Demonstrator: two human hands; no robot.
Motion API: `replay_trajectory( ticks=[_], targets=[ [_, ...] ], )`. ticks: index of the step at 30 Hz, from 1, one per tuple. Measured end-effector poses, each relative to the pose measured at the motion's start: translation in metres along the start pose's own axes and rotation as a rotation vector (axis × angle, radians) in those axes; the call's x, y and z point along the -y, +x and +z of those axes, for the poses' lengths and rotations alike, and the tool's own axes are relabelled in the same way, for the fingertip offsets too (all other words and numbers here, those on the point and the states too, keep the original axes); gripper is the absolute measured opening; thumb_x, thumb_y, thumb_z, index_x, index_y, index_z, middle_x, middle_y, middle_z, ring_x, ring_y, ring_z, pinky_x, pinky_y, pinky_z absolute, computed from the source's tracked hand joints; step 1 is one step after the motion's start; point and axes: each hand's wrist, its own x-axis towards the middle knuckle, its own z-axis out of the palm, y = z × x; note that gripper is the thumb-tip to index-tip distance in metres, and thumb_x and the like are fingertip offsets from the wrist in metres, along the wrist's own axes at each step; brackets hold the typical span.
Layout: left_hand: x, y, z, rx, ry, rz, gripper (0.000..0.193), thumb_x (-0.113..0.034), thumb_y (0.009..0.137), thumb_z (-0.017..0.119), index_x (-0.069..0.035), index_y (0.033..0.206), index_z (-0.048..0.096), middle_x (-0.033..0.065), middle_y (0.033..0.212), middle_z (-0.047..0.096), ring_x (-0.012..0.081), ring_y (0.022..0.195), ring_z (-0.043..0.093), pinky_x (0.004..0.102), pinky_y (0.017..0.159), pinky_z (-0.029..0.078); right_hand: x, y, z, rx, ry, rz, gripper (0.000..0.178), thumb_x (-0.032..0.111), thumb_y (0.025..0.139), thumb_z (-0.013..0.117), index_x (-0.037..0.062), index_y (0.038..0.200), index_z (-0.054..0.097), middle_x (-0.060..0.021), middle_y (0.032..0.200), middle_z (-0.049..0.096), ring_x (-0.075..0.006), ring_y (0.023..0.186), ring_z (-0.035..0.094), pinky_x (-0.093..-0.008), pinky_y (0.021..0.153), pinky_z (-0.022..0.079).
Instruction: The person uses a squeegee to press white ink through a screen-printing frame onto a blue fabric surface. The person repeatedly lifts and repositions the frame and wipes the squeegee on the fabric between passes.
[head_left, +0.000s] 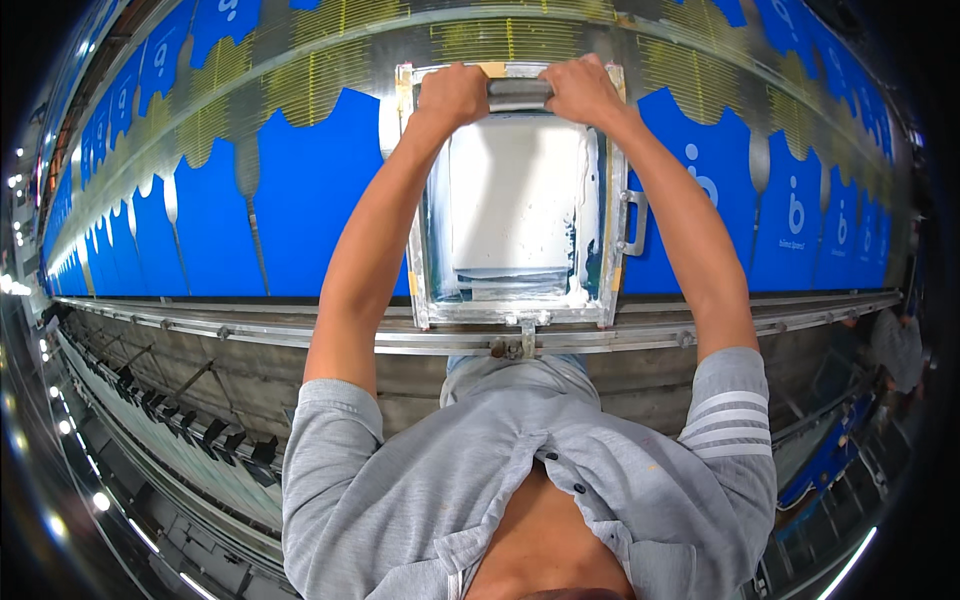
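Observation:
My left hand (pixel 453 95) and my right hand (pixel 585 90) are both closed round the grey handle of a squeegee (pixel 520 95), one at each end. The squeegee lies across the far end of a printing screen (pixel 421 265), whose light frame is smeared with ink. White ink (pixel 505 190) covers most of the mesh, with streaks and dark patches along its right side and near end. A metal side handle (pixel 633 222) juts from the frame's right edge. Beneath the screen, the cloth is mostly hidden.
Blue fabric pieces (pixel 315 200) lie in rows along the long table; those on the right (pixel 795 205) bear white printed marks, while the near-left ones look plain. A metal rail (pixel 250 328) runs along the table's near edge, with a clamp (pixel 515 345) below the screen.

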Motion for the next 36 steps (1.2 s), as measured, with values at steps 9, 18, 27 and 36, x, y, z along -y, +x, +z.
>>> replay_trajectory(
  ticks=[9,18,27,36],
  targets=[
    [-0.023,-0.105,0.041,-0.192,-0.116,0.115,0.009,-0.004,0.070,0.063,-0.008,0.074,0.071,0.0132,0.081,0.070,0.0353,0.074,0.070,0.0457,0.063,0.056,0.049,-0.092,0.055,-0.206,0.096,-0.060,0.023,0.003,0.070,0.071,0.0055,0.092,0.070,-0.0088,0.090,0.063,-0.0270,0.095,0.064,-0.0494,0.113,0.037],
    [-0.070,-0.281,0.084,-0.086,-0.174,0.063,0.031,-0.005,0.069,0.068,-0.012,0.098,0.077,0.0098,0.092,0.074,0.0302,0.084,0.072,0.0426,0.069,0.057,0.139,-0.248,0.095,-0.202,0.183,-0.064,0.021,0.000,0.066,0.070,0.0040,0.086,0.067,-0.0087,0.084,0.057,-0.0279,0.089,0.061,-0.0519,0.113,0.038],
    [-0.094,-0.226,0.081,0.502,-0.133,0.005,0.026,-0.011,0.069,0.071,-0.005,0.094,0.078,0.0221,0.090,0.074,0.0408,0.088,0.072,0.0495,0.080,0.057,0.055,-0.227,0.072,-0.543,0.552,0.251,0.046,0.035,0.088,0.076,0.0023,0.120,0.070,-0.0196,0.116,0.070,-0.0346,0.108,0.064,-0.0411,0.100,0.047],
    [-0.040,-0.073,0.063,1.075,-0.165,0.358,0.055,-0.018,0.053,0.088,0.006,0.100,0.075,0.0249,0.103,0.073,0.0334,0.093,0.068,0.0445,0.080,0.051,-0.013,-0.209,0.108,-0.373,0.996,0.935,0.041,0.033,0.092,0.071,0.0028,0.119,0.070,-0.0109,0.092,0.072,-0.0198,0.077,0.065,-0.0361,0.073,0.051]
  ],
)
